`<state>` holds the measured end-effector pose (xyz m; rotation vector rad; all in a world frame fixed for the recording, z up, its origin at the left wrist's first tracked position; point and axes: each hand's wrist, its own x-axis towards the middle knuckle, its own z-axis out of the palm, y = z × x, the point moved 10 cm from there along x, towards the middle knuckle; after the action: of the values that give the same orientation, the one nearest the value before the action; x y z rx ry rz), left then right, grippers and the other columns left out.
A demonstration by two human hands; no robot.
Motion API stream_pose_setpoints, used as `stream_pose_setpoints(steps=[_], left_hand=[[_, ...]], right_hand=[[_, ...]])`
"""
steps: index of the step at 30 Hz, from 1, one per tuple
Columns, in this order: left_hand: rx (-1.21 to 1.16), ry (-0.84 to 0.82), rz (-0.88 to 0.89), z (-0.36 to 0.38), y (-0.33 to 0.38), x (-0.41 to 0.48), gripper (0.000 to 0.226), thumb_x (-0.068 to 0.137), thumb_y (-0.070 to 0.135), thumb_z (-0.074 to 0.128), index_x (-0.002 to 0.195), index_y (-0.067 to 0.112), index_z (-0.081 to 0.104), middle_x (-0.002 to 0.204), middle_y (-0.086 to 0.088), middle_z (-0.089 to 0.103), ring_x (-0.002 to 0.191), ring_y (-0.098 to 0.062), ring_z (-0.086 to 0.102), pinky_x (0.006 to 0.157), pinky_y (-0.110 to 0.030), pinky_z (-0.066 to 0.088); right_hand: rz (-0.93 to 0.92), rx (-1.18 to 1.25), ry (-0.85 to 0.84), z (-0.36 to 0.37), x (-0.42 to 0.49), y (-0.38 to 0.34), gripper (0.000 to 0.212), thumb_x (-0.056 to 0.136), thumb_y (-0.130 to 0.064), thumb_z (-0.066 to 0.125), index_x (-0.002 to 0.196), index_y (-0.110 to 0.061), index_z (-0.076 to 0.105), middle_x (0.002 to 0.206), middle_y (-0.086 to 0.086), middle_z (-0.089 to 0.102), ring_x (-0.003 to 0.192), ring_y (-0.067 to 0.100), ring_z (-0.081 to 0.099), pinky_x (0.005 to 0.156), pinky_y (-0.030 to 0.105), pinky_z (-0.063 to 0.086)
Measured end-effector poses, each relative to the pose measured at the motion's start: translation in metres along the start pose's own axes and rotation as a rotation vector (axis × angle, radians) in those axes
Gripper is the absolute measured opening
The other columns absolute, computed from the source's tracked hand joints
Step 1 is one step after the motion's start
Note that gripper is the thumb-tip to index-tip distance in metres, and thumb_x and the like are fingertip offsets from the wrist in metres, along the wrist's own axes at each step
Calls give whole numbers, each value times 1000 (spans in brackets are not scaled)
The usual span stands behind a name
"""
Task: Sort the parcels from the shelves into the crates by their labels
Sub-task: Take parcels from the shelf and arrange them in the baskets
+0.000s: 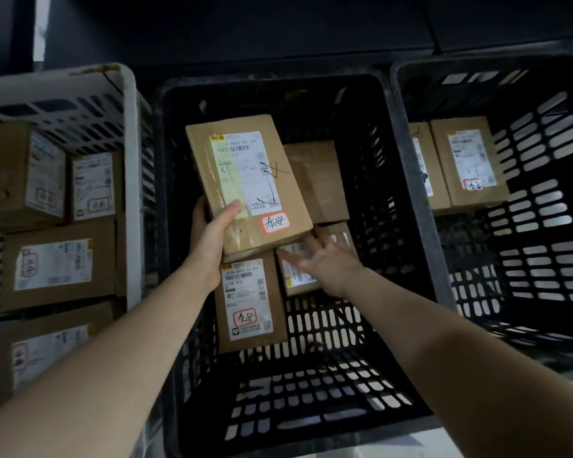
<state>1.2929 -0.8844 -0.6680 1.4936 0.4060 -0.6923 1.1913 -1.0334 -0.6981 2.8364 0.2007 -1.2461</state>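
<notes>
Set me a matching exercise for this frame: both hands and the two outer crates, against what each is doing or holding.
1. left hand
2. right hand
3. white crate
4. right black crate

A. far right, two parcels visible inside
B. grips the raised parcel
C. fingers straight on a lower parcel in the middle black crate
D. far left, packed with parcels

Pairs: 1-B, 2-C, 3-D, 4-A

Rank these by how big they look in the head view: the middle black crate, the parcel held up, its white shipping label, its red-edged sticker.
1. middle black crate
2. held parcel, though it sits nearer the camera than the crate floor
3. white shipping label
4. red-edged sticker
</notes>
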Motion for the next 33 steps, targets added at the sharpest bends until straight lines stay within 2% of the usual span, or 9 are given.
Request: stream_pose_setpoints(steps=[6, 10, 14, 18, 21, 25, 27, 29, 33], left_hand=[[-20, 0, 2, 2, -13, 1, 55, 86, 35, 63, 137, 35, 41, 113, 6, 69, 94, -13, 69, 72, -31, 54], [-21, -4, 10, 4, -13, -2, 58, 85, 34, 65, 138, 35, 40, 112, 5, 69, 94, -15, 70, 78, -37, 55], [-2, -20, 0, 6, -11, -14, 61, 86, 32, 64, 140, 35, 37, 114, 5, 68, 94, -14, 69, 76, -35, 55], [9, -64, 12, 9, -4, -26, 64, 87, 31, 63, 143, 35, 33, 117, 5, 67, 95, -12, 69, 74, -32, 56], [36, -107, 45, 8, 10, -36, 67, 87, 28, 63, 144, 36, 30, 122, 5, 65, 100, -12, 67, 73, -30, 54], [95, -194, -1, 13, 24, -52, 69, 83, 29, 65, 143, 38, 32, 120, 4, 65, 99, -14, 66, 76, -32, 51], [150, -275, -66, 20, 21, -61, 73, 76, 37, 69, 141, 38, 36, 119, 1, 66, 103, -19, 65, 84, -39, 50], [193, -351, -173, 28, 11, -72, 75, 70, 43, 69, 138, 37, 39, 117, -1, 67, 106, -24, 64, 85, -43, 51], [316, -522, -408, 42, -22, -100, 70, 66, 52, 71, 129, 31, 48, 115, -6, 68, 107, -29, 62, 83, -50, 53]], right_hand=[[171, 34, 53, 21, 9, 6, 103, 90, -9, 58, 144, -51, -19, 158, 16, -14, 146, 42, -7, 109, 61, 21], [169, 48, 33, 30, 13, 8, 107, 89, -16, 63, 143, -51, -22, 159, 14, -12, 146, 41, -8, 110, 61, 21], [146, 141, 41, 28, 9, 10, 88, 88, -38, 63, 151, -42, 2, 157, 11, 1, 145, 39, 0, 114, 53, 20], [349, 662, 195, 10, -5, 36, 40, 94, -24, 54, 133, -14, 50, 140, 14, 41, 129, 33, 41, 103, 40, 41], [563, 1146, 407, -11, -32, 74, 22, 100, -18, 45, 106, -5, 62, 109, 16, 62, 108, 35, 59, 84, 32, 48], [497, 1831, 500, -49, -57, 85, 62, 96, -55, 42, 147, -20, 36, 147, 8, 43, 135, 31, 39, 110, 49, 33], [364, 1871, 390, -67, -62, 72, 77, 86, -66, 51, 150, -33, 26, 154, 1, 33, 141, 30, 29, 111, 60, 23], [280, 1846, 296, -73, -69, 62, 89, 71, -73, 63, 146, -46, 24, 148, -2, 42, 137, 30, 37, 105, 69, 25], [281, 1837, 190, -53, -86, 57, 51, 89, -49, 55, 136, -51, 36, 117, 1, 64, 105, 27, 61, 89, 55, 48]])
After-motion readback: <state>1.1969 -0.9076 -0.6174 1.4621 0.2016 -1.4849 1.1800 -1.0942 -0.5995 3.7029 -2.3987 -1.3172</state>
